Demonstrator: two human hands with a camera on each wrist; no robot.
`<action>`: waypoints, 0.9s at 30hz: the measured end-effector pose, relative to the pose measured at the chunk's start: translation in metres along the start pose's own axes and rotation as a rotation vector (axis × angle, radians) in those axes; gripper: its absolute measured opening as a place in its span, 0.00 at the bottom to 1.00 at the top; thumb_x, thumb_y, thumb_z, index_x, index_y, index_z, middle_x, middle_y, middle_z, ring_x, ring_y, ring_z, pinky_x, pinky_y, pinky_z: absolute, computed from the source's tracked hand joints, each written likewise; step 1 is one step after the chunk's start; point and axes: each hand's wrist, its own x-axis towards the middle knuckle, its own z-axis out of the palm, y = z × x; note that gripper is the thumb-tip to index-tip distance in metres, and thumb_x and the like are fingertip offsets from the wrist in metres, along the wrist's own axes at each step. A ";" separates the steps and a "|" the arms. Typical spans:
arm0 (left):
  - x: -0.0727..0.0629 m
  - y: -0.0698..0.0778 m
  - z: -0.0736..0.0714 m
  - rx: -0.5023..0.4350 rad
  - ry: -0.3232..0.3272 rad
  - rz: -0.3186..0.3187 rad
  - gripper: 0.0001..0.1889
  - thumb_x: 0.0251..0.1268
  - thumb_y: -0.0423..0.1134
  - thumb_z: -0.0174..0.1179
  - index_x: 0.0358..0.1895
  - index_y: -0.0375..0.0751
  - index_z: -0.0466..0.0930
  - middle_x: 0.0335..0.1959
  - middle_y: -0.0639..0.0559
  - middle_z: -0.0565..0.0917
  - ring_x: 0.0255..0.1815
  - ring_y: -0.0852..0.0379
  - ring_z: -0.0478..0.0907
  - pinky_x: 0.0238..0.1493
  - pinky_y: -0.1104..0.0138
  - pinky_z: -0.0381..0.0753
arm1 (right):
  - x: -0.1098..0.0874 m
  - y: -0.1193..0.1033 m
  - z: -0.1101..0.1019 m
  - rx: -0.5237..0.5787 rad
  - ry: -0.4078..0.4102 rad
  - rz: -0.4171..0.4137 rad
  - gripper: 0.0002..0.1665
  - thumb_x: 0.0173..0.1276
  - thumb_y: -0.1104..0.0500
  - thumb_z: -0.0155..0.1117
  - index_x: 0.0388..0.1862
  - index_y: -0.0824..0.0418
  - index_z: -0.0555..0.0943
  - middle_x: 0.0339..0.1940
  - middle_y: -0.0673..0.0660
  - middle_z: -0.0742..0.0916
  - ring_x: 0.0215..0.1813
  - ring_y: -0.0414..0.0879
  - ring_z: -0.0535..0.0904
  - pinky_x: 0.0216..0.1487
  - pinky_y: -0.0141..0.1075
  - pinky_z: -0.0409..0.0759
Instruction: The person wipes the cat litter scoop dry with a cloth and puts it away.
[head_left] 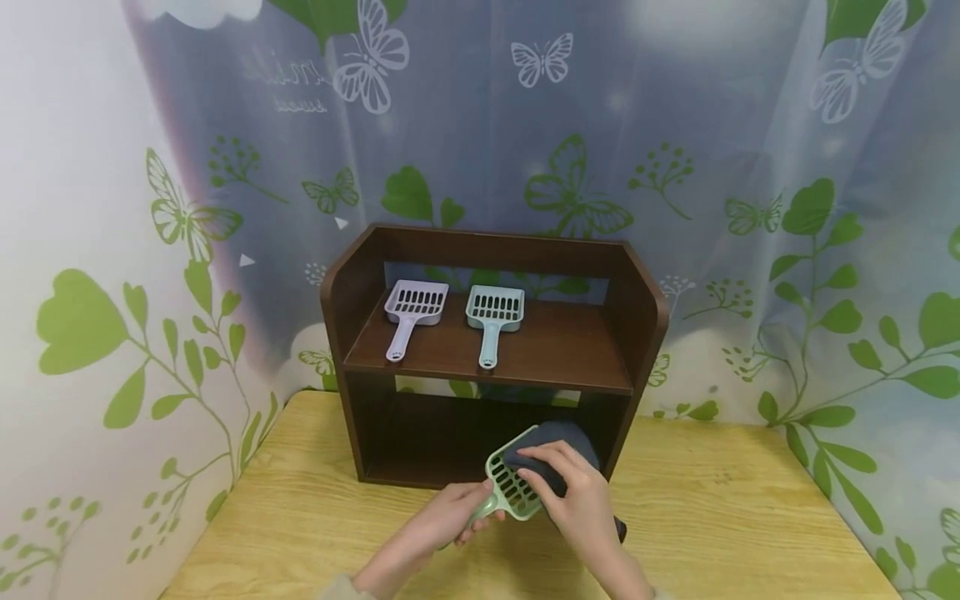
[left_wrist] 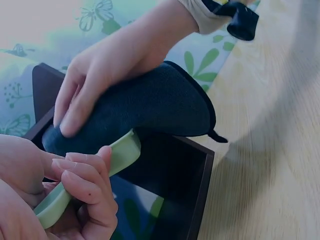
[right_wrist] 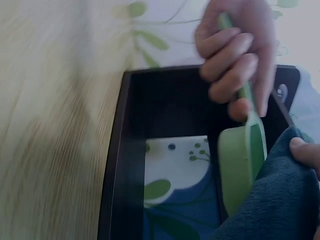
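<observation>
My left hand (head_left: 448,515) grips a light green cat litter scoop (right_wrist: 235,160) by its handle, its slotted head tilted up in front of the shelf. In the left wrist view, fingers wrap round the handle. A dark blue cloth (left_wrist: 160,105) is pinched in my right hand (head_left: 576,493), with its front edge against the scoop's slotted head. The rest of the cloth hangs behind and below that hand. In the head view the cloth covers the far right part of the scoop head.
A dark brown two-tier shelf (head_left: 487,377) stands on the wooden table (head_left: 697,508) behind the hands. On its upper board lie a lilac litter scoop (head_left: 403,333) and a pale blue litter scoop (head_left: 490,340), handles toward me. A patterned curtain (head_left: 465,108) hangs behind.
</observation>
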 end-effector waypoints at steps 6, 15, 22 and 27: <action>-0.001 0.003 0.006 -0.017 0.004 0.014 0.25 0.84 0.52 0.41 0.54 0.35 0.81 0.27 0.56 0.77 0.19 0.65 0.62 0.22 0.74 0.62 | -0.004 -0.003 0.010 -0.179 -0.024 -0.052 0.16 0.55 0.57 0.82 0.42 0.48 0.89 0.36 0.41 0.84 0.34 0.35 0.81 0.32 0.27 0.77; 0.001 0.008 0.014 -0.017 0.035 0.056 0.23 0.84 0.51 0.44 0.56 0.36 0.81 0.27 0.57 0.79 0.18 0.66 0.61 0.19 0.76 0.61 | -0.001 -0.008 0.011 -0.295 0.037 -0.085 0.14 0.53 0.55 0.83 0.39 0.48 0.89 0.35 0.42 0.84 0.31 0.38 0.79 0.27 0.31 0.73; 0.001 0.009 0.021 -0.042 0.066 0.058 0.22 0.83 0.49 0.45 0.56 0.34 0.81 0.29 0.57 0.81 0.18 0.66 0.63 0.19 0.76 0.60 | 0.005 -0.004 0.009 -0.494 0.105 -0.138 0.17 0.46 0.57 0.87 0.34 0.51 0.88 0.32 0.47 0.83 0.27 0.43 0.79 0.22 0.35 0.73; -0.001 0.006 0.024 -0.054 0.080 0.055 0.22 0.83 0.48 0.46 0.56 0.33 0.81 0.30 0.57 0.82 0.20 0.66 0.64 0.19 0.76 0.60 | 0.011 0.000 0.003 -0.605 0.173 -0.141 0.19 0.42 0.60 0.88 0.31 0.54 0.86 0.29 0.50 0.83 0.25 0.46 0.79 0.20 0.37 0.73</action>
